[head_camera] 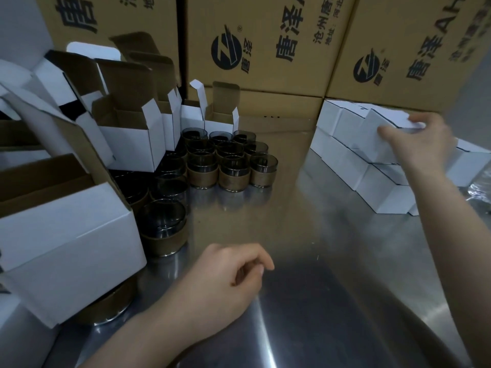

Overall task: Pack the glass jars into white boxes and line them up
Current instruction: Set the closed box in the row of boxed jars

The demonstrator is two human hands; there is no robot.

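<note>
**Right grip on a closed box at 2 o'clock, left idle at 6**

Clasps a closed white box (372,134) with the right hand (417,140) at 2 o'clock: thumb on the near face, fingers curled over the top edge, grip closed on the carton. Sets it against the upper tier of the stacked white boxes (342,155), two layers deep, running from 1 toward 3 o'clock along the steel surface (305,221). Cannot tell whether the held box rests fully on the row or is slightly lifted.

Holds nothing in the left hand (233,277) at 6 o'clock; grip slack, fingers loosely curled, low over the bare metal.

Toward 11 o'clock, a tight cluster of glass jars (228,158), dark-tinted, each with a brown band around the base, upright and touching one another. More of the same toward 9 o'clock, with one nearer jar (163,229) just beside a large open box (66,235) at 8 o'clock.

From 9 to 11 o'clock, open white boxes (132,139), flaps up, brown inside. At 12 o'clock, behind everything, tall brown cartons (265,43) with black print.
</note>
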